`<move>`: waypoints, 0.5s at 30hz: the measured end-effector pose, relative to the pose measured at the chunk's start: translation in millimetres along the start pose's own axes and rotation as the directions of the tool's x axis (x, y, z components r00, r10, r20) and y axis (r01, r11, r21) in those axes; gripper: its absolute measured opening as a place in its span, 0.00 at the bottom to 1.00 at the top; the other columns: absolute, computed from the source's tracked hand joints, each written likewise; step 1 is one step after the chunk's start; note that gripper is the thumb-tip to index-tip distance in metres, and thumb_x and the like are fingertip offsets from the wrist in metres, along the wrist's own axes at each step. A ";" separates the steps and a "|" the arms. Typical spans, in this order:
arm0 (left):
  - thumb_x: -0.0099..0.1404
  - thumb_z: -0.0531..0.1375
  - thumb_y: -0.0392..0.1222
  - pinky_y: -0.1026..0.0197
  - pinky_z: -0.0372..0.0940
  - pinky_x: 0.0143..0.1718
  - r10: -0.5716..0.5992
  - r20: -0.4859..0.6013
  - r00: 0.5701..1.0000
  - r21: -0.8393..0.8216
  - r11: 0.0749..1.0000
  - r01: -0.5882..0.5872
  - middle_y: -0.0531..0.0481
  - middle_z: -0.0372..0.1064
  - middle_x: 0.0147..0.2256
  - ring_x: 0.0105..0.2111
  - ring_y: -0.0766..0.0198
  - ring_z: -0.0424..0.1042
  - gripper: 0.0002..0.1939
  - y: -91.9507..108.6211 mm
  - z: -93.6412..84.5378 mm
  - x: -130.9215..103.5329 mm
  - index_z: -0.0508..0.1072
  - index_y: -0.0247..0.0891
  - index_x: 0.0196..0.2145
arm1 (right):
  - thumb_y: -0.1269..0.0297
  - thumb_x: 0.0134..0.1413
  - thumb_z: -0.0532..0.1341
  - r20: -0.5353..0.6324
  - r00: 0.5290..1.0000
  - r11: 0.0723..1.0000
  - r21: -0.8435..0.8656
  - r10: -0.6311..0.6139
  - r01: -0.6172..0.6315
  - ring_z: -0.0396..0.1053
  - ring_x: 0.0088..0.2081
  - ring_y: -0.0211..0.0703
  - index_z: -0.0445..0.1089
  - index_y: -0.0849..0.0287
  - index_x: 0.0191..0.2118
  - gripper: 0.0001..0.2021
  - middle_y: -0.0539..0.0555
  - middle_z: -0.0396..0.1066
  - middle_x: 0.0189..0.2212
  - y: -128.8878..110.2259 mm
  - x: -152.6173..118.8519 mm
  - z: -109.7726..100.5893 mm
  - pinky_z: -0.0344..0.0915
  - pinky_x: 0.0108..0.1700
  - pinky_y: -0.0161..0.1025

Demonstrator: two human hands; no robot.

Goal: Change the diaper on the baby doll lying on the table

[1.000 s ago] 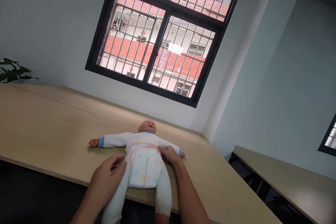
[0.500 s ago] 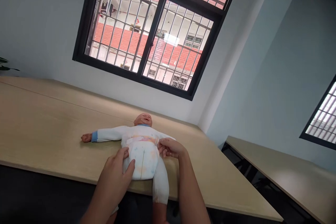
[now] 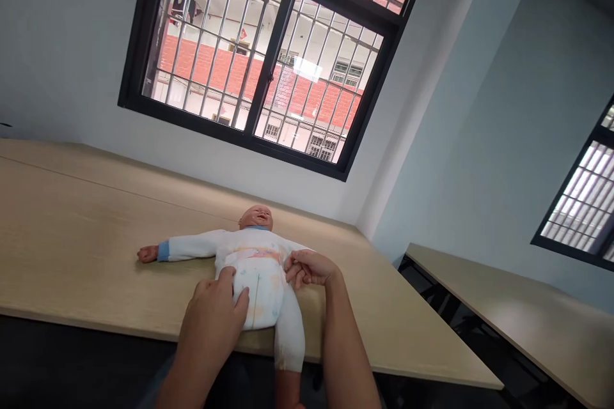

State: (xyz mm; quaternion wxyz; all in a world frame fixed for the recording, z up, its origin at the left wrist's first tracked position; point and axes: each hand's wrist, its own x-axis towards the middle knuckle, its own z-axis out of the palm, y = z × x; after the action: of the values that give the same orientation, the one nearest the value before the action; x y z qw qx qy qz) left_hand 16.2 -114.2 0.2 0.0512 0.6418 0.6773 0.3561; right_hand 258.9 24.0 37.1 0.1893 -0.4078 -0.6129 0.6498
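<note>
A baby doll (image 3: 256, 218) in a white top with blue cuffs lies on its back on the table, head toward the window. Around its hips is a white patterned diaper (image 3: 263, 291) with an orange-pink band at the waist. My left hand (image 3: 213, 307) rests against the diaper's left side, thumb and index finger spread apart; its other fingers are largely hidden. At the right side of the waist, my right hand (image 3: 309, 268) has its fingers curled and pinched at the diaper's edge. One doll leg (image 3: 290, 332) hangs over the table's front edge; my left arm covers the other.
The light wood table (image 3: 86, 230) runs along the wall beneath a barred window (image 3: 259, 57). Past a gap on the right stands a second table (image 3: 508, 313). Another window (image 3: 580, 198) is on the far right wall.
The whole view has shifted slightly, so the window, table and doll appear further left. Both hands stay at the diaper's sides, with little change in their grip.
</note>
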 end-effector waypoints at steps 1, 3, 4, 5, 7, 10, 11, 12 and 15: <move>0.65 0.50 0.47 0.52 0.63 0.45 0.000 0.000 1.000 -0.010 1.000 0.000 0.39 0.71 0.35 0.44 0.47 0.69 0.22 0.6 0.0 -2.5 0.67 0.33 0.52 | 0.56 0.67 0.49 0.029 1.000 1.000 0.000 -0.005 0.005 0.75 0.23 0.39 0.66 0.64 0.36 0.17 0.59 0.78 0.32 0.9 -1.0 -2.1 0.53 0.16 0.26; 0.65 0.50 0.46 0.51 0.63 0.46 0.008 -0.011 1.000 -0.045 0.999 -0.008 0.39 0.72 0.37 0.45 0.47 0.68 0.23 1.2 0.6 -8.5 0.67 0.32 0.53 | 0.54 0.66 0.51 0.093 0.995 1.000 -0.002 -0.030 0.030 0.75 0.24 0.40 0.67 0.64 0.38 0.17 0.60 0.78 0.34 3.1 -1.1 -4.8 0.58 0.18 0.27; 0.65 0.50 0.46 0.51 0.63 0.47 0.010 -0.019 1.000 -0.060 0.998 -0.011 0.39 0.72 0.38 0.46 0.47 0.68 0.23 1.7 1.2 -11.6 0.67 0.32 0.54 | 0.52 0.65 0.54 0.123 0.991 0.999 -0.001 -0.049 0.049 0.76 0.25 0.41 0.67 0.65 0.40 0.18 0.60 0.78 0.34 4.3 -0.2 -5.4 0.60 0.19 0.27; 0.65 0.50 0.45 0.50 0.62 0.48 0.011 -0.029 1.000 -0.071 0.997 -0.013 0.38 0.72 0.40 0.47 0.47 0.68 0.23 2.6 1.8 -14.5 0.67 0.32 0.54 | 0.49 0.62 0.56 0.152 0.986 0.997 0.005 -0.072 0.072 0.77 0.26 0.42 0.67 0.65 0.43 0.20 0.60 0.78 0.34 5.5 1.3 -5.5 0.61 0.19 0.27; 0.65 0.50 0.45 0.49 0.61 0.51 0.012 -0.053 0.999 -0.083 0.996 -0.016 0.37 0.72 0.44 0.48 0.47 0.67 0.25 5.1 3.5 -19.1 0.66 0.32 0.56 | 0.46 0.57 0.62 0.210 0.970 0.992 0.034 -0.125 0.120 0.78 0.29 0.46 0.66 0.65 0.49 0.26 0.59 0.78 0.35 7.9 5.2 -5.3 0.62 0.19 0.28; 0.65 0.50 0.46 0.48 0.60 0.53 0.033 -0.104 0.994 -0.090 0.995 -0.042 0.36 0.70 0.48 0.51 0.47 0.67 0.27 9.1 8.1 -23.1 0.64 0.30 0.58 | 0.45 0.54 0.64 0.265 0.946 0.982 0.090 -0.184 0.166 0.79 0.33 0.50 0.63 0.64 0.54 0.31 0.59 0.77 0.36 10.2 9.4 -5.3 0.63 0.19 0.29; 0.65 0.50 0.47 0.48 0.60 0.54 0.043 -0.127 0.991 -0.092 0.994 -0.055 0.36 0.69 0.49 0.52 0.46 0.66 0.27 10.0 10.1 -24.0 0.64 0.30 0.58 | 0.45 0.55 0.63 0.267 0.943 0.979 0.103 -0.196 0.174 0.79 0.34 0.51 0.62 0.64 0.56 0.31 0.60 0.77 0.37 10.6 9.8 -5.6 0.64 0.20 0.29; 0.65 0.50 0.47 0.47 0.60 0.54 0.052 -0.149 0.987 -0.093 0.993 -0.067 0.35 0.69 0.50 0.53 0.46 0.65 0.28 10.6 11.9 -24.9 0.64 0.29 0.58 | 0.44 0.57 0.62 0.263 0.942 0.976 0.113 -0.208 0.184 0.79 0.35 0.51 0.61 0.63 0.57 0.31 0.60 0.77 0.37 10.8 9.7 -6.1 0.64 0.20 0.29; 0.65 0.49 0.49 0.46 0.59 0.56 0.072 -0.189 0.979 -0.072 0.994 -0.087 0.34 0.68 0.52 0.55 0.45 0.64 0.29 11.6 15.3 -28.0 0.63 0.28 0.59 | 0.44 0.58 0.59 0.241 0.942 0.971 0.117 -0.233 0.210 0.78 0.37 0.50 0.61 0.61 0.58 0.30 0.60 0.77 0.39 11.1 8.4 -7.6 0.65 0.23 0.29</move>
State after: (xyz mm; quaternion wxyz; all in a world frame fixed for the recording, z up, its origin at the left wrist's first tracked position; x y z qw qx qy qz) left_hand 38.7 -134.0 -15.7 -0.0008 0.6296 0.6383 0.4430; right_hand 262.6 33.2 24.6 0.1998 -0.2412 -0.6441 0.6978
